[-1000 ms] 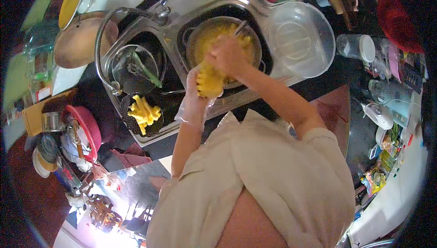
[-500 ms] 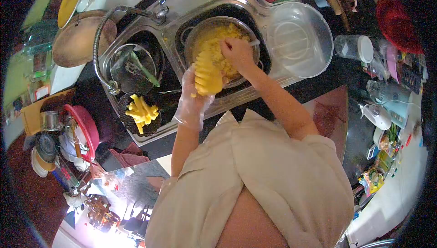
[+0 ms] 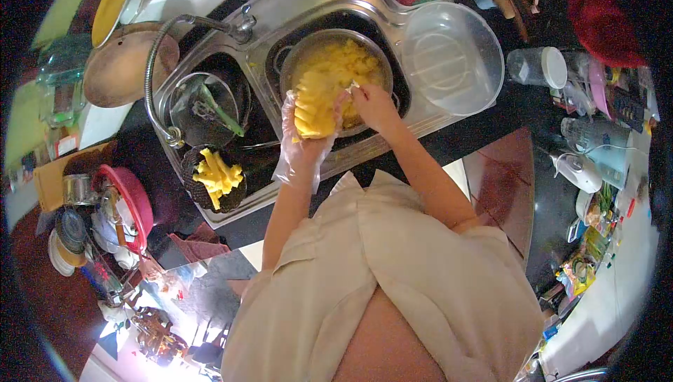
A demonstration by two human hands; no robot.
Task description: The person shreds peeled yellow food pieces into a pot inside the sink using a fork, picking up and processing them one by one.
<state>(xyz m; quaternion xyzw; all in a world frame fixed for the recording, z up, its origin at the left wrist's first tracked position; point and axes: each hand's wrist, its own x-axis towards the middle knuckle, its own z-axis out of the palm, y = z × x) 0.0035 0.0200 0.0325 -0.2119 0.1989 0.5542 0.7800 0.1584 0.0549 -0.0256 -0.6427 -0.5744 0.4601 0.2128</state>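
My left hand, in a clear plastic glove, is wrapped round a peeled pineapple with grooves cut in its side. The fruit is held over the near left rim of a metal bowl in the right sink basin. Yellow pineapple pieces fill much of the bowl. My right hand is bare and closed at the bowl's near right side, beside the fruit. A small pale end shows at its fingertips; the rest of what it holds is hidden. Yellow strips lie on a dark mesh holder left of my left hand.
A clear plastic tub stands on the drainboard. The left basin holds a glass bowl with a green-handled tool, under a curved faucet hose. Further right are a lidded jar and a red cloth-like item; a pink basin is at left.
My right hand has come down from above the bowl's middle to its near right side. The pineapple has shifted slightly left and up with my left hand, and the view has shifted slightly.
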